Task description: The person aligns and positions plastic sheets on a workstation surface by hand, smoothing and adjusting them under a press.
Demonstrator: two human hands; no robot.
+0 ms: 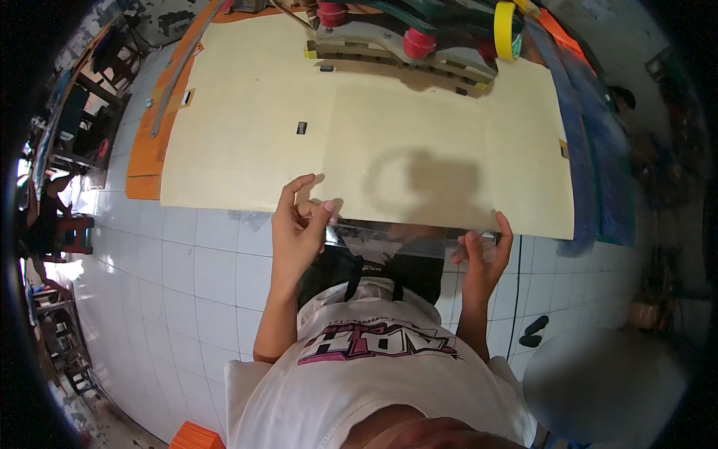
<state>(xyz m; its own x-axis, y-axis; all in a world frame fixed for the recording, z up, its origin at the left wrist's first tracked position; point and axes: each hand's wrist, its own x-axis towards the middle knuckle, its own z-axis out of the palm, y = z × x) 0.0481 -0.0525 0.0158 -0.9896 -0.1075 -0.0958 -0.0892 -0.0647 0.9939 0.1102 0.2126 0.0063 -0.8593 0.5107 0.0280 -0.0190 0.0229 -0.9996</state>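
Between my hands, a strip of clear plastic film (396,241) stretches just below the front edge of a table covered in cream sheeting (247,165). My left hand (301,228) has its thumb and curled fingers closed at the film's left end, with the index finger raised over the cream surface. At the right end, my right hand (485,258) grips the film between thumb and fingers, its index finger pointing up beside the table edge. The film is see-through, so its exact outline is hard to make out.
A dark green machine with red knobs (419,43) and a long metal bar (396,63) stands at the table's back. A yellow tape roll (505,30) hangs there. Small dark pieces (301,128) dot the sheeting. Blue plastic (591,150) lies at right; an orange stool (196,436) stands behind left.
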